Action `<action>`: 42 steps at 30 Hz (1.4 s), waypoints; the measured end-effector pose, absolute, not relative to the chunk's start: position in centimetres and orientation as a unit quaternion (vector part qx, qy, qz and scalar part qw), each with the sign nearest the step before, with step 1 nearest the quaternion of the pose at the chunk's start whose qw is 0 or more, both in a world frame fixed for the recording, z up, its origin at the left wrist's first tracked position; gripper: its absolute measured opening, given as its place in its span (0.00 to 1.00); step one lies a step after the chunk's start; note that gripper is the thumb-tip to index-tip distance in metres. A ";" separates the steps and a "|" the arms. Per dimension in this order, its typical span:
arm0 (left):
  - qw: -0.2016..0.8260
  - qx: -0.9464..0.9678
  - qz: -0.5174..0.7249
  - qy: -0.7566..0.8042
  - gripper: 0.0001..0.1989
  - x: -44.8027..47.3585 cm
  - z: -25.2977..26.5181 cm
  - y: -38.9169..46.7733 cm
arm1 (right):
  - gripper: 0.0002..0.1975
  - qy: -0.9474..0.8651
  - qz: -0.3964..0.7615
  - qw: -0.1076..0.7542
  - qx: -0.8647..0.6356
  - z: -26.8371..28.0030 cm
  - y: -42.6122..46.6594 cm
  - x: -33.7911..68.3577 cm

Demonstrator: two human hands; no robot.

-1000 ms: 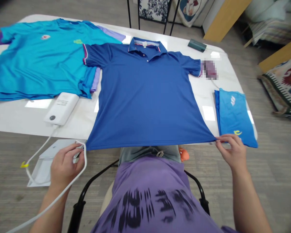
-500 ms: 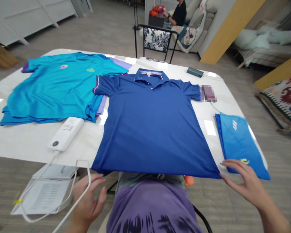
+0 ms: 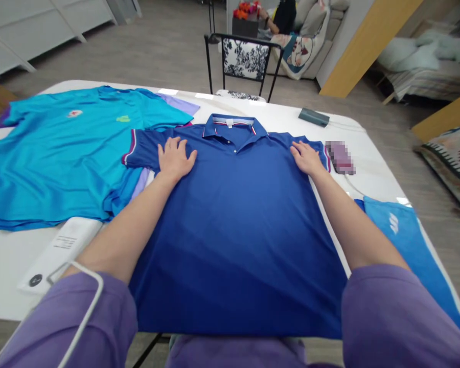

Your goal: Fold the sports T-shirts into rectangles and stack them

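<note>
A dark blue polo shirt (image 3: 233, 220) lies spread face up on the white table (image 3: 371, 158), collar at the far side and hem at the near edge. My left hand (image 3: 175, 159) rests on it by the left sleeve seam, fingers spread and palm down. By the opposite sleeve, my right hand (image 3: 305, 157) lies flat on the cloth with its fingers stretched out. Neither hand grips the fabric. The striped sleeve cuffs point outward, the left one overlapping a turquoise shirt (image 3: 61, 148).
A white power bank (image 3: 61, 250) with a cable lies near my left forearm. Folded light blue cloth (image 3: 406, 240) is at the right. A blurred phone (image 3: 340, 156) and a dark green case (image 3: 313, 117) lie beyond. A chair (image 3: 245, 61) stands behind the table; a person sits farther back.
Both my hands have moved from beside the hem corners up to the shirt's shoulders. My body leans farther over the table, and the shirt's hem appears nearer.
</note>
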State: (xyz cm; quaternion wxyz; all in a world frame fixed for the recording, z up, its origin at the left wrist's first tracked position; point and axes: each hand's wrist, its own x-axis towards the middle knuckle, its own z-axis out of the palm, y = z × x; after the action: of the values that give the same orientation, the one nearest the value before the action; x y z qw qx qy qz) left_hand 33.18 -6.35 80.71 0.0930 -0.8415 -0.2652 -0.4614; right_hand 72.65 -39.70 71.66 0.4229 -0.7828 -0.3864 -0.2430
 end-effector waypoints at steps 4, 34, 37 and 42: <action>0.087 -0.831 -0.475 -0.276 0.39 34.1 81.5 -1.2 | 0.42 -0.316 -0.264 0.405 -0.817 70.8 -38.0 76.4; 0.040 -0.839 -0.381 -0.386 0.21 4.7 64.1 -24.0 | 0.38 -0.562 -0.307 0.140 -0.755 75.7 -29.5 43.0; 0.034 -0.828 -0.356 -0.432 0.20 1.7 60.9 -25.0 | 0.38 -0.563 -0.294 0.122 -0.762 78.3 -25.4 38.5; -0.018 -0.816 -0.350 -0.459 0.17 -0.4 57.2 -25.0 | 0.41 -0.573 -0.279 0.142 -0.757 84.2 -17.7 33.7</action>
State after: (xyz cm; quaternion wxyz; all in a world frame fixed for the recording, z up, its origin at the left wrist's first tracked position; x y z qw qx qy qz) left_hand -0.40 -24.95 57.23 -0.0179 -0.8160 -0.4594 -0.3505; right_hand 33.68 -17.66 84.23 0.1422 -0.7575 -0.5730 -0.2788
